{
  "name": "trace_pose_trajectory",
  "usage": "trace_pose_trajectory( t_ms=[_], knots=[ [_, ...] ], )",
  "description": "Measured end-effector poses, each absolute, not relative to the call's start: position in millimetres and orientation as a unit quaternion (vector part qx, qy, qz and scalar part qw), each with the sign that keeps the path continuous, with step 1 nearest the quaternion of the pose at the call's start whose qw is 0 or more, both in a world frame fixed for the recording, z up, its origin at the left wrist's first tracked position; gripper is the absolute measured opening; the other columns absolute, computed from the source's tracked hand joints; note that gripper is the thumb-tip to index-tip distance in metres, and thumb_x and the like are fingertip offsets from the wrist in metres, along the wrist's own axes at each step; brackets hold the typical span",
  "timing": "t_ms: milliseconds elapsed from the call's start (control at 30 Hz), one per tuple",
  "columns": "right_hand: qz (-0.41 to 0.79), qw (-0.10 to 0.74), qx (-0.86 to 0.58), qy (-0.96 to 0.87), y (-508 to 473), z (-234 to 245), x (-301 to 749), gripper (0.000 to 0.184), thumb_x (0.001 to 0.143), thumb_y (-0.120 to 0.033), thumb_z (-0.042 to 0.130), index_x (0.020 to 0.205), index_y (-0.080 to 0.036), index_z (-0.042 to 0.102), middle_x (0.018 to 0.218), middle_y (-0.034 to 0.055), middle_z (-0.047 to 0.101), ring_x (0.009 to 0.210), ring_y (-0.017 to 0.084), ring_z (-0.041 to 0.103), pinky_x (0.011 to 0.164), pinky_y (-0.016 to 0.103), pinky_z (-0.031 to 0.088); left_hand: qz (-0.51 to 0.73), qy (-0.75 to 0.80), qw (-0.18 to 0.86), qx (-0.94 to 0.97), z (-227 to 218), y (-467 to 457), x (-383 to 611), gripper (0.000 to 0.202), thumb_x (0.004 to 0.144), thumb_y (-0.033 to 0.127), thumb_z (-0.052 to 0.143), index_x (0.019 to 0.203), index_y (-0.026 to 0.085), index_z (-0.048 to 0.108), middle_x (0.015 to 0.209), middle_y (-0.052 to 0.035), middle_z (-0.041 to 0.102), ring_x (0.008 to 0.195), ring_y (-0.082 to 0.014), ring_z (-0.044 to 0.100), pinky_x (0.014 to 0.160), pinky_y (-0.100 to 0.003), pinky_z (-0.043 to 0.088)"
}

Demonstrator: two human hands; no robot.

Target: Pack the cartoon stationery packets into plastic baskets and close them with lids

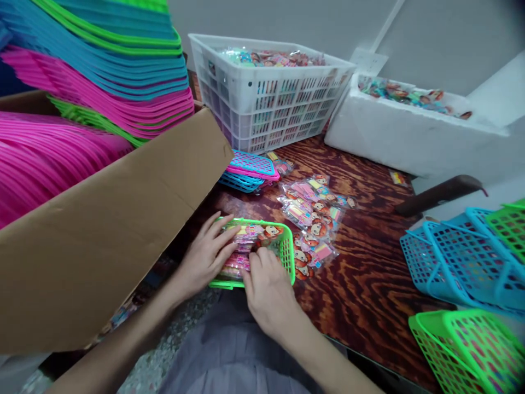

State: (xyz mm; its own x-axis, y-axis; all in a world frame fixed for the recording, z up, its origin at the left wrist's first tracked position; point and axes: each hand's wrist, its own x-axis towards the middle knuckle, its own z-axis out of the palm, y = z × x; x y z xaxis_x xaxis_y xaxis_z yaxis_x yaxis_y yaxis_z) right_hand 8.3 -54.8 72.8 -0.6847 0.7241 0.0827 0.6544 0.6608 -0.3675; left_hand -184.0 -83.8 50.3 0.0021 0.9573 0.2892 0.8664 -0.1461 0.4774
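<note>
- The green basket (pixel 292 254) is sitting right in front of me, under both my hands, its long axis seemingly running from nine to three o'clock.
- My left hand (pixel 205 254) is covering the nine o'clock end, its fingers spreading apart over the bagged packets (pixel 233 261) inside.
- My right hand (pixel 270 287) is dipping in from five o'clock, fingers curling close together; the tips are hiding among the packets, so I cannot tell whether they are clamping on one.
- The loose packets (pixel 315 219) are lying on the table (pixel 356 273) at about one o'clock from my right hand, just beyond the basket's three o'clock end — my right is the nearer hand, my left being across the basket.
- Those packets are overlapping and pointing various ways — no single long axis is showing.
</note>
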Motion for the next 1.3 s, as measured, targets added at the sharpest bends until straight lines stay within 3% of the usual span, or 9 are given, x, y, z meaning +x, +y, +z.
trace_pose_trajectory(
  t_ms=[133,233,400,567,767,900,1000,1200,1300],
  knots=[
    [0.107,0.145,-0.383,-0.906,-71.2,75.3,13.7,0.033,0.095,-0.021,0.050,0.124,-0.008,0.059,0.118,0.0187,0.062,0.112,0.032,0.055,0.101,0.053,0.044,0.235,0.666,-0.003,0.708,55.8,-85.1,-179.1,0.038,0.101,0.036,0.043,0.129,0.019,0.061,0.149,-0.0127,0.048,0.143,-0.0345,0.034,0.114,-0.062,0.033],
    [0.105,0.182,-0.388,-0.898,-80.3,75.9,31.0,0.033,0.096,-0.023,0.049,0.126,-0.012,0.060,0.124,0.0161,0.063,0.119,0.031,0.053,0.108,0.055,0.039,0.200,0.653,-0.065,0.728,69.5,-79.9,-169.7,0.038,0.100,0.030,0.045,0.132,0.015,0.058,0.150,-0.0166,0.045,0.145,-0.0361,0.031,0.117,-0.063,0.024],
    [0.097,0.282,-0.358,-0.885,-87.7,58.9,55.7,0.033,0.095,-0.016,0.048,0.127,-0.014,0.058,0.121,0.0140,0.064,0.113,0.026,0.057,0.104,0.050,0.043,0.131,0.532,-0.003,0.836,76.1,-71.7,-151.7,0.051,0.102,0.036,0.043,0.150,0.020,0.038,0.158,-0.0107,0.037,0.148,-0.0287,0.028,0.119,-0.049,0.026],
    [0.073,0.314,-0.309,-0.895,-69.7,35.4,59.1,0.035,0.095,-0.008,0.043,0.121,-0.019,0.063,0.117,0.0101,0.067,0.118,0.022,0.056,0.109,0.046,0.040,0.093,0.558,0.010,0.825,58.6,-70.4,-148.2,0.052,0.103,0.043,0.037,0.151,0.022,0.038,0.159,-0.0094,0.034,0.148,-0.0286,0.027,0.120,-0.052,0.015],
    [0.102,0.328,-0.342,-0.875,-33.6,37.8,38.8,0.031,0.096,-0.011,0.042,0.113,-0.020,0.067,0.119,0.0069,0.068,0.125,0.022,0.050,0.115,0.048,0.032,0.093,0.627,0.009,0.773,48.0,-52.4,-158.7,0.054,0.103,0.046,0.032,0.148,0.018,0.044,0.159,-0.0139,0.033,0.149,-0.0324,0.025,0.116,-0.057,0.022],
    [0.121,0.357,-0.356,-0.855,-16.6,36.4,51.0,0.044,0.093,-0.008,0.038,0.131,-0.017,0.057,0.132,0.0105,0.059,0.131,0.024,0.044,0.111,0.046,0.036,0.087,0.647,0.009,0.757,42.5,-41.5,-164.9,0.057,0.102,0.048,0.030,0.150,0.020,0.040,0.160,-0.0132,0.029,0.149,-0.0332,0.023,0.115,-0.059,0.025],
    [0.102,0.370,-0.415,-0.825,16.8,24.9,75.0,0.041,0.093,-0.010,0.036,0.127,-0.016,0.059,0.122,0.0115,0.062,0.123,0.026,0.048,0.108,0.046,0.038,0.066,0.703,0.006,0.708,40.1,-29.9,-167.4,0.058,0.101,0.044,0.030,0.153,0.019,0.034,0.162,-0.0126,0.025,0.150,-0.0344,0.022,0.113,-0.063,0.026],
    [0.029,0.229,-0.536,-0.812,100.9,8.6,81.4,0.034,0.095,-0.018,0.045,0.126,-0.012,0.058,0.120,0.0165,0.062,0.114,0.030,0.047,0.098,0.044,0.039,0.060,0.748,-0.001,0.662,49.6,-10.0,-168.7,0.061,0.102,0.045,0.029,0.157,0.019,0.024,0.164,-0.0128,0.018,0.151,-0.0371,0.015,0.113,-0.070,0.021],
    [0.009,0.151,-0.547,-0.824,117.4,12.6,74.3,0.030,0.091,-0.015,0.050,0.118,-0.010,0.060,0.118,0.0200,0.061,0.110,0.032,0.047,0.093,0.044,0.038,0.155,0.711,-0.068,0.682,63.9,-21.6,-160.5,0.055,0.102,0.041,0.036,0.151,0.017,0.037,0.161,-0.0158,0.027,0.151,-0.0378,0.016,0.115,-0.070,0.016]
  ],
)
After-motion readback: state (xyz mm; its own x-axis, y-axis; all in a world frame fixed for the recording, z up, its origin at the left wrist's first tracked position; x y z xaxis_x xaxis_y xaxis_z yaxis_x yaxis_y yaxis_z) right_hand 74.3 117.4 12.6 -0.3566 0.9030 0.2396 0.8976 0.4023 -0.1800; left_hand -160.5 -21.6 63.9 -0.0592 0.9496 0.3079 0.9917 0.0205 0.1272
